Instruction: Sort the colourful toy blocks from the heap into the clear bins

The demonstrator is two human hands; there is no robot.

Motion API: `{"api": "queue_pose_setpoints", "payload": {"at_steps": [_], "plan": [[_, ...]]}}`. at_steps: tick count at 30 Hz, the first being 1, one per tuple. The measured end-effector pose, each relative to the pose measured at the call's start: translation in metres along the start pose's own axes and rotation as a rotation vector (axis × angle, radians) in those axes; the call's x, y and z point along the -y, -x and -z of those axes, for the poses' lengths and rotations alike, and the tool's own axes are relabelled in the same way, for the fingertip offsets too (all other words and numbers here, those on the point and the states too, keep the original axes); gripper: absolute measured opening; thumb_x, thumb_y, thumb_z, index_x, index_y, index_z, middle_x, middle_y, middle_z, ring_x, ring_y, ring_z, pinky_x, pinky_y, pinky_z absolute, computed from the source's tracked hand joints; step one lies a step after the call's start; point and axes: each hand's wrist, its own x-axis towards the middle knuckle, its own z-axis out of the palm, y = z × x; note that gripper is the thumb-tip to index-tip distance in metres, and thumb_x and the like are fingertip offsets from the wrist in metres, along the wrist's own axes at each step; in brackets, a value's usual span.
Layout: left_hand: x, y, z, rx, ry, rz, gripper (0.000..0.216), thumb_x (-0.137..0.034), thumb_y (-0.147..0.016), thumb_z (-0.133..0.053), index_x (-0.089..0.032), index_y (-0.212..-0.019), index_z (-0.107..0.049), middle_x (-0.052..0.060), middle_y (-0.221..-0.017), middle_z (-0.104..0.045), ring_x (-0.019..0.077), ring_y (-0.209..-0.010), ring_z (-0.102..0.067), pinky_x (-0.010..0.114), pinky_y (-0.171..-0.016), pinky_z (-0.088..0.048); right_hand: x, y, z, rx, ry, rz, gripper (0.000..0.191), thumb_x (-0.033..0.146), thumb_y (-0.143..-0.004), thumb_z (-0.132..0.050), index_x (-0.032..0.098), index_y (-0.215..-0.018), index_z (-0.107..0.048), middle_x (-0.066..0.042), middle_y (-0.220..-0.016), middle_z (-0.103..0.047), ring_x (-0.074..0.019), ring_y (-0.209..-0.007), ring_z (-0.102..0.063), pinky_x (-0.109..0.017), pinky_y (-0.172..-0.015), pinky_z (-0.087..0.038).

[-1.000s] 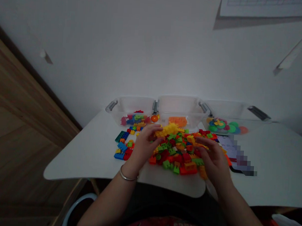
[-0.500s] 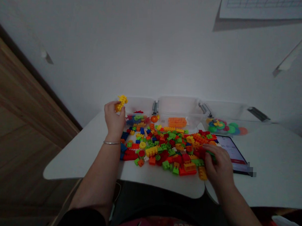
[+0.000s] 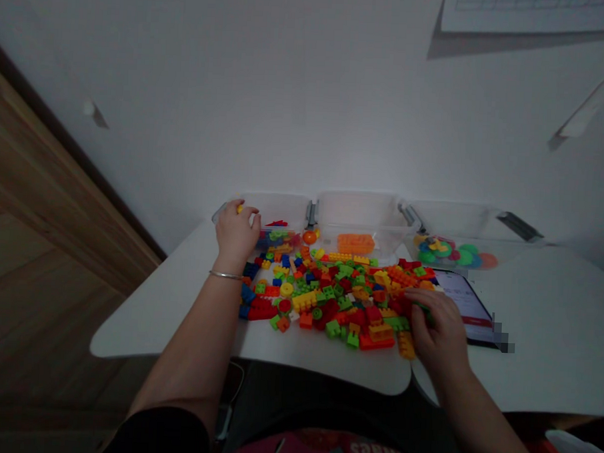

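Observation:
My left hand [image 3: 235, 233], with a bangle at the wrist, is over the left clear plastic box [image 3: 277, 209]. Its fingers curl round a yellow knobbly toy piece [image 3: 240, 209], of which just a sliver shows. Inside that box lie red, blue and green pieces. At the right end of a heap of toy building blocks [image 3: 329, 294], my right hand [image 3: 440, 329] has its fingers closed on a green block [image 3: 422, 310], mostly hidden by the fingers. A yellow block [image 3: 405, 344] lies just below its fingertips.
The middle clear box [image 3: 365, 209] holds an orange block [image 3: 355, 243]. In the right clear box [image 3: 462, 220] are round green, blue and orange pieces. A tablet or phone [image 3: 462, 297] lies beside my right hand. The white table [image 3: 138, 313] has a rounded front edge. A wall stands behind.
My left hand has tilted forward and down over the left box, so the yellow piece, held up in plain sight before, is now nearly hidden. The right hand has stayed in place.

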Motion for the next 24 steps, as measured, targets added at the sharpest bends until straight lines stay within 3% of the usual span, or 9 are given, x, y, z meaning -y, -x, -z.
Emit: {"api": "queue_pose_setpoints", "payload": {"at_steps": [3, 10, 15, 19, 21, 24], "plan": [[0.000, 0.000, -0.005, 0.050, -0.031, -0.018, 0.034, -0.035, -0.091, -0.045, -0.018, -0.102, -0.073, 0.014, -0.136, -0.053, 0.0336, -0.124, -0.047, 0.050, -0.103, -0.035, -0.001, 0.000, -0.001, -0.006, 0.000, 0.019, 0.018, 0.019, -0.087, -0.050, 0.023, -0.098, -0.064, -0.006, -0.097, -0.071, -0.0238, -0.094, -0.064, -0.044, -0.085, -0.049], [-0.003, 0.002, -0.007, 0.191, -0.118, -0.011, 0.047, -0.034, -0.095, -0.033, -0.011, -0.099, -0.074, 0.018, -0.109, -0.070, 0.0339, -0.110, -0.057, 0.051, -0.100, -0.034, 0.000, -0.001, -0.001, -0.021, -0.014, 0.034, 0.018, 0.018, -0.086, -0.050, 0.022, -0.097, -0.064, -0.007, -0.096, -0.071, -0.0238, -0.093, -0.064, -0.043, -0.084, -0.050], [-0.007, 0.012, 0.002, 0.144, 0.022, -0.066, 0.039, -0.036, -0.093, -0.041, -0.020, -0.120, -0.064, 0.012, -0.122, -0.065, 0.0311, -0.119, -0.052, 0.054, -0.109, -0.024, 0.001, -0.001, 0.000, -0.011, -0.020, 0.006, 0.018, 0.019, -0.085, -0.050, 0.023, -0.095, -0.065, -0.006, -0.095, -0.071, -0.0249, -0.092, -0.065, -0.045, -0.084, -0.050], [-0.027, 0.035, 0.019, 0.059, 0.102, -0.120, 0.032, -0.034, -0.087, -0.053, -0.017, -0.111, -0.065, 0.014, -0.126, -0.058, 0.0297, -0.119, -0.051, 0.047, -0.104, -0.035, 0.002, -0.001, 0.000, -0.016, -0.033, -0.007, 0.019, 0.019, -0.085, -0.050, 0.024, -0.095, -0.065, -0.005, -0.095, -0.072, -0.0241, -0.092, -0.065, -0.045, -0.084, -0.050], [-0.039, 0.049, 0.027, 0.111, 0.111, -0.203, 0.025, -0.036, -0.085, -0.057, -0.018, -0.101, -0.067, 0.013, -0.116, -0.060, 0.0298, -0.111, -0.053, 0.047, -0.101, -0.038, 0.001, -0.001, -0.001, -0.015, -0.039, -0.015, 0.019, 0.019, -0.085, -0.050, 0.025, -0.095, -0.065, -0.004, -0.094, -0.072, -0.0239, -0.092, -0.065, -0.045, -0.085, -0.050], [-0.054, 0.072, 0.035, 0.299, 0.093, -0.334, 0.021, -0.039, -0.083, -0.062, -0.020, -0.091, -0.068, 0.011, -0.100, -0.064, 0.0301, -0.100, -0.055, 0.047, -0.094, -0.041, 0.001, -0.001, -0.001, -0.005, -0.032, -0.021, 0.018, 0.020, -0.085, -0.050, 0.025, -0.094, -0.065, -0.005, -0.094, -0.072, -0.0239, -0.092, -0.065, -0.045, -0.085, -0.049]]}}
